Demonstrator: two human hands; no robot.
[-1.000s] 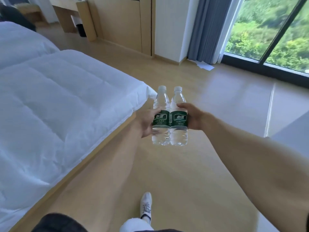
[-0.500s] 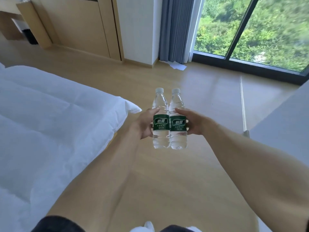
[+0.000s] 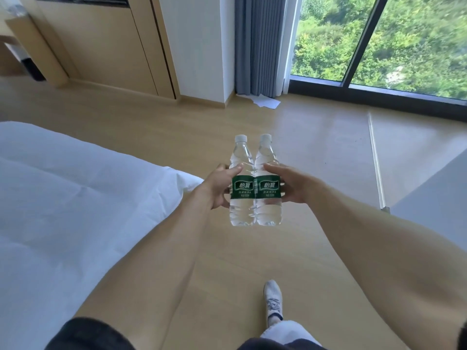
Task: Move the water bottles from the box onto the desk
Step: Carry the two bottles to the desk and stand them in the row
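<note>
Two clear water bottles with white caps and green labels are held upright side by side in front of me, above the wooden floor. My left hand [image 3: 218, 188] grips the left bottle [image 3: 241, 210] from its left side, thumb across the front. My right hand [image 3: 294, 185] grips the right bottle [image 3: 269, 210] from its right side. The two bottles touch each other. No box shows in this view. A pale grey surface [image 3: 434, 198] at the right edge may be the desk; I cannot tell.
A bed with a white duvet [image 3: 75, 198] fills the left. Ahead stand a wooden wardrobe [image 3: 101, 46], a white wall, a grey curtain [image 3: 262, 46] and a floor-to-ceiling window [image 3: 379, 39]. White paper [image 3: 266, 101] lies on the floor. My shoe [image 3: 273, 299] is below.
The view has swung to the right and forward: the bed slid left, the window and curtain came nearer. Both hands keep the same hold on the two bottles.
</note>
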